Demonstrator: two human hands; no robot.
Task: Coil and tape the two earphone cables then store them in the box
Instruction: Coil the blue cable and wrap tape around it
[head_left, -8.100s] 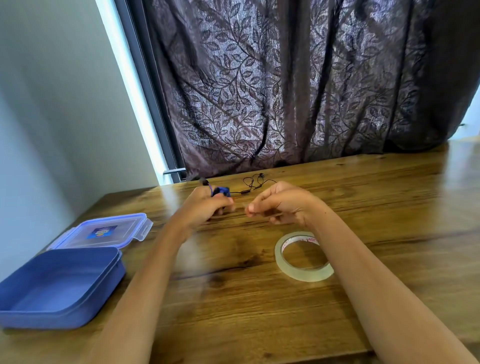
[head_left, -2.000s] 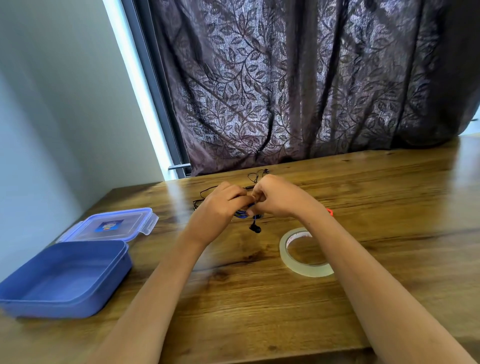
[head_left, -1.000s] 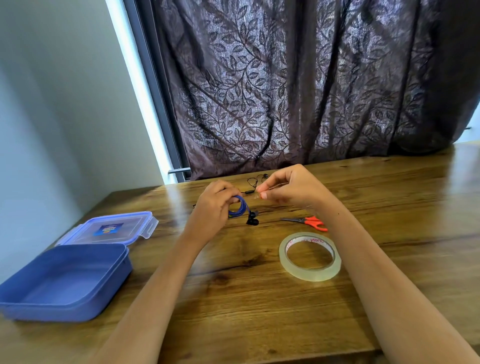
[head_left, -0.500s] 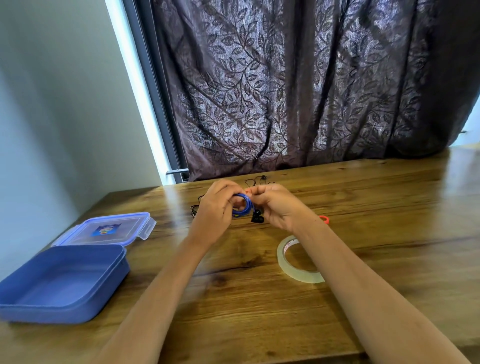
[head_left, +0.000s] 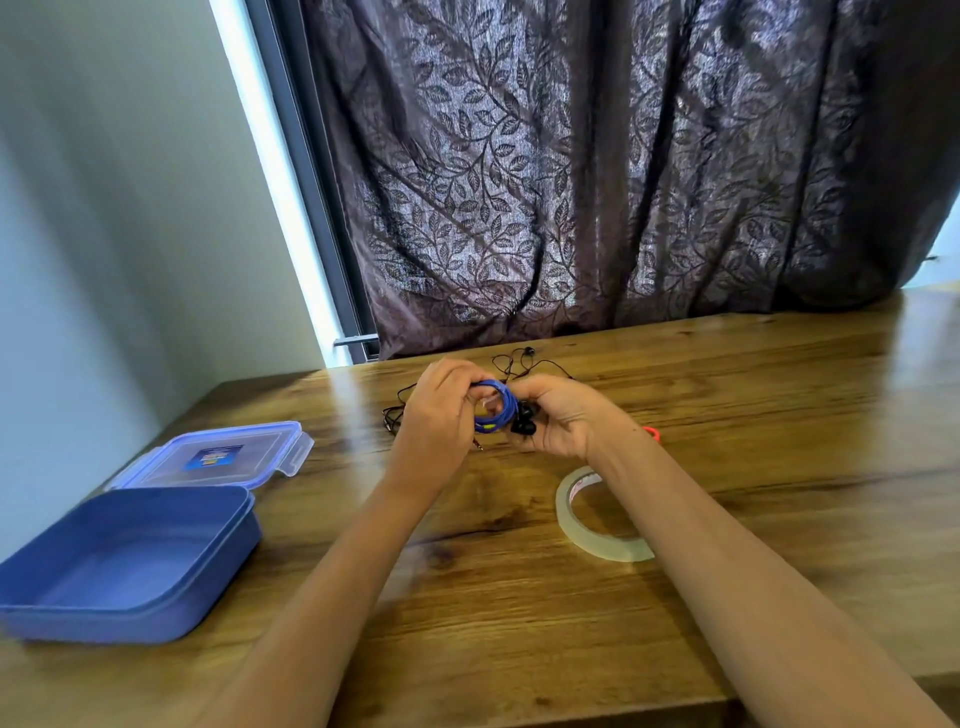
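The wooden bench carries an open blue box and clear lid left, tape roll near centre, black earphones far.

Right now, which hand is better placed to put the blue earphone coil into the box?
Left, probably. The left hand grips the blue earphone coil, and the open blue box sits on that side. The right hand, holding the black earbuds, would have to cross over.

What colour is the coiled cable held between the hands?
The coiled cable is blue; head view.
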